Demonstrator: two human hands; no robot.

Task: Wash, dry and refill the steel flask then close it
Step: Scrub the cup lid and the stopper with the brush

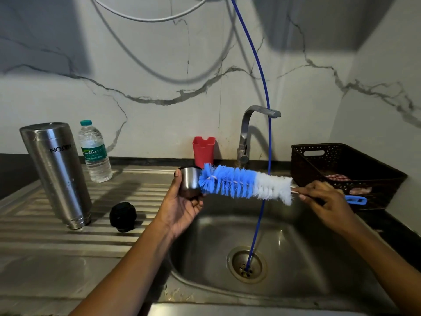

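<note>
I saw the left hand (182, 208) held over the near left edge of the sink (296, 258), palm up. Its fingers and thumb were curled round a small steel cup (190, 181). The right hand (323, 197) pinched the thin stem of a bottle brush (239, 184) just behind the white bristles, and the blue handle end (356, 200) stuck out past the knuckles. The brush lay nearly level, its long axis running left to right. Its blue tip pointed left and met the cup; I could not tell whether the bristles went inside.

The steel flask (57, 174) stood on the ribbed drainboard (127, 236), well left of both hands and untouched. It was upside down, with its narrow mouth on the steel and its base up. Its long axis was close to upright, and the top leaned left in my wide view. Its printed logo read inverted. A black stopper (123, 216) sat just right of the flask's mouth, and a plastic water bottle (95, 153) stood upright behind the flask.

A blue hose (266, 92) hung past the tap (246, 133) down into the drain. A red cup (203, 150) stood at the wall, and a dark basket (341, 165) sat to the right.
</note>
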